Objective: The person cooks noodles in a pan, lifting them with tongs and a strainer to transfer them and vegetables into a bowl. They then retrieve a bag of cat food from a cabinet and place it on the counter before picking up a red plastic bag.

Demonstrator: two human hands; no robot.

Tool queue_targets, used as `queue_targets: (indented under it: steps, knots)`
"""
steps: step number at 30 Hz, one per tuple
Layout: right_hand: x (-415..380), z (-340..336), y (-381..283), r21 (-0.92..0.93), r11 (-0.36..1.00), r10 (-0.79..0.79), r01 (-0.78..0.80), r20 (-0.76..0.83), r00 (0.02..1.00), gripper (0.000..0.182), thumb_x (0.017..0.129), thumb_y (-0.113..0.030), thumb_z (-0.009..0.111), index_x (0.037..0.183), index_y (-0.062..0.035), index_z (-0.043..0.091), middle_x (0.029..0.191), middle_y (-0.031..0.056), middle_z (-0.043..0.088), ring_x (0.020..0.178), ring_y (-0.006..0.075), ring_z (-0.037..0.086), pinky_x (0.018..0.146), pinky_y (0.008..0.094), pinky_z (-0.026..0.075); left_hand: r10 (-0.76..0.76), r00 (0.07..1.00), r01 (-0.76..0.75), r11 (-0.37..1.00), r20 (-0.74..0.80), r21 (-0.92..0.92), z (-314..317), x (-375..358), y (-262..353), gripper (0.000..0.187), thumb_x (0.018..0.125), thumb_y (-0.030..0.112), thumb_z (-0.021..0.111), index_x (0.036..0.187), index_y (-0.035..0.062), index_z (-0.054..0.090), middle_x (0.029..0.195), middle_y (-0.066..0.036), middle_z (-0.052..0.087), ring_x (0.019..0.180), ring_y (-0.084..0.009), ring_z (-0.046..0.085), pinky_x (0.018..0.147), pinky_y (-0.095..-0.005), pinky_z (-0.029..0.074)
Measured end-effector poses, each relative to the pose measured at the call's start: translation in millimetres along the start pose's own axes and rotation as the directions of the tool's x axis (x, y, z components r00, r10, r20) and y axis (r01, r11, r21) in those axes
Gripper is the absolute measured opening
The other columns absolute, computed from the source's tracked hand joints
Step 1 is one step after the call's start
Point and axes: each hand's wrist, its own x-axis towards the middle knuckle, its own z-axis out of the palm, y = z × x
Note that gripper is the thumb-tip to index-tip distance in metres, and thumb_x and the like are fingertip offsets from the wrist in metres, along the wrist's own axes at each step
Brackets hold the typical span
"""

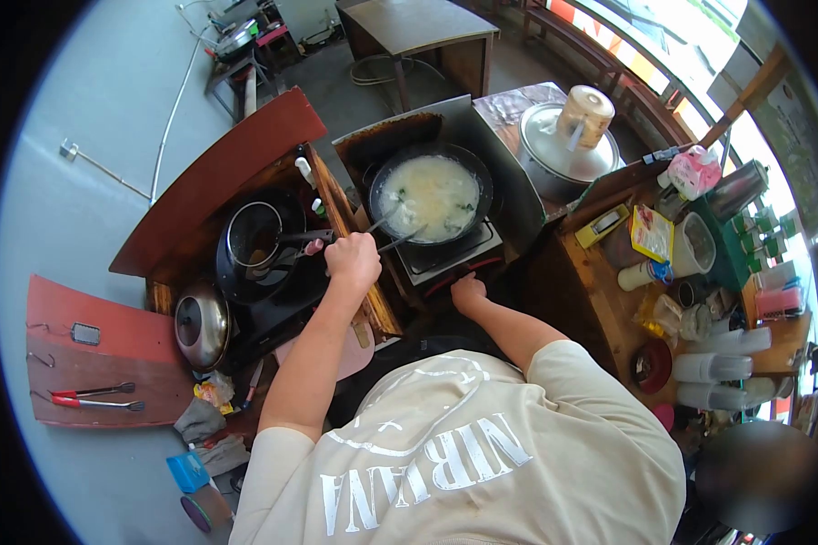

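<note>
My left hand (pixel 353 261) is closed around the near end of a pair of metal tongs (pixel 391 243). Their two thin arms spread apart and dip into a dark wok (pixel 487 195). Pale, cloudy soup (pixel 432 186) with dark green leaves fills much of the wok, which sits on a gas stove (pixel 450 252). At the stove's front, my right hand (pixel 468 292) has its fingers curled against the panel; what they grip is hidden.
Metal splash guards (pixel 495 154) surround the stove. To the left are a frying pan (pixel 254 234) and a lidded pot (pixel 202 327). A large lidded pot (pixel 568 150) stands back right. Several cups (pixel 713 367) and a yellow packet (pixel 652 232) lie on the right counter.
</note>
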Motion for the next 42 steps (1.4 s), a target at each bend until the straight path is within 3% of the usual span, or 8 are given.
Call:
queue_targets:
  steps: [5,7,15,20,25,28,39,42]
  knots:
    - [21,20,3,0.139,0.985,0.1,-0.099,0.006,0.995,0.041,0.09,-0.015,0.052,0.125,0.003,0.059,0.137,0.0358,0.042,0.105,0.0353,0.066,0.079,0.0395,0.057,0.018,0.999,-0.018,1.0,0.042,-0.007,27,38,22,0.019,0.08,0.014,0.061,0.089,0.0069,0.075,0.092,-0.015,0.073,0.089,-0.0309,0.071,0.075,-0.0395,0.056]
    - [8,15,9,-0.001,0.998,-0.069,0.069,-0.017,0.997,0.04,0.089,-0.014,0.052,0.123,0.0057,0.059,0.135,0.0368,0.044,0.104,0.0355,0.066,0.079,0.0394,0.057,-0.004,1.0,0.004,0.999,-0.005,-0.053,37,51,30,0.019,0.082,0.017,0.062,0.09,0.0048,0.074,0.093,-0.018,0.072,0.091,-0.0331,0.07,0.077,-0.0422,0.056]
    - [4,8,14,0.026,0.987,-0.161,0.161,-0.02,0.987,0.04,0.087,-0.013,0.052,0.12,0.0068,0.061,0.131,0.0395,0.045,0.103,0.0384,0.066,0.079,0.0411,0.057,0.028,0.989,-0.032,0.999,-0.143,-0.025,23,38,15,0.02,0.083,0.014,0.055,0.084,0.0066,0.074,0.087,-0.016,0.071,0.083,-0.0325,0.071,0.07,-0.0428,0.056]
    - [10,7,15,0.069,0.981,-0.186,0.184,0.024,0.982,0.041,0.087,-0.013,0.053,0.122,0.0062,0.06,0.132,0.0433,0.041,0.108,0.0411,0.063,0.082,0.0426,0.056,0.052,0.958,-0.051,0.999,-0.283,0.012,3,16,-4,0.022,0.088,0.029,0.063,0.087,0.0076,0.067,0.074,-0.013,0.069,0.075,-0.0323,0.07,0.064,-0.0429,0.055]
    - [-1,-10,26,0.141,0.948,-0.283,0.284,-0.03,0.959,0.023,0.078,-0.011,0.062,0.095,0.0028,0.07,0.099,0.0271,0.067,0.098,0.0376,0.067,0.084,0.0439,0.055,0.047,0.949,-0.048,0.999,-0.31,0.004,-23,-3,-14,0.021,0.087,0.029,0.063,0.086,0.0086,0.066,0.076,-0.012,0.07,0.075,-0.0302,0.07,0.062,-0.0414,0.055]
    - [-3,-16,38,0.209,0.918,-0.335,0.338,-0.054,0.941,0.02,0.079,-0.014,0.063,0.091,0.0018,0.069,0.095,0.0229,0.068,0.095,0.037,0.066,0.083,0.0449,0.054,0.096,0.938,-0.089,0.995,-0.333,0.036,-20,-4,-20,0.02,0.086,0.029,0.065,0.088,0.0086,0.065,0.077,-0.011,0.069,0.075,-0.0289,0.07,0.062,-0.0406,0.056]
    - [-11,29,56,0.574,0.774,-0.113,0.268,-0.292,0.95,0.022,0.081,-0.016,0.061,0.094,-0.0002,0.068,0.094,0.0229,0.067,0.093,0.041,0.063,0.081,0.0491,0.051,0.202,0.963,-0.184,0.976,-0.178,0.114,-5,61,-11,0.027,0.085,0.032,0.065,0.09,0.005,0.067,0.085,-0.013,0.071,0.081,-0.0309,0.071,0.07,-0.0413,0.056]
    - [-35,27,67,0.645,0.736,0.001,0.204,-0.302,0.953,0.023,0.081,-0.017,0.061,0.095,-0.0009,0.069,0.093,0.0226,0.067,0.093,0.0404,0.064,0.082,0.0485,0.051,0.158,0.974,-0.14,0.983,-0.159,0.12,13,112,-4,0.025,0.089,0.019,0.052,0.092,0.009,0.075,0.094,-0.015,0.072,0.089,-0.0312,0.071,0.075,-0.0416,0.056]
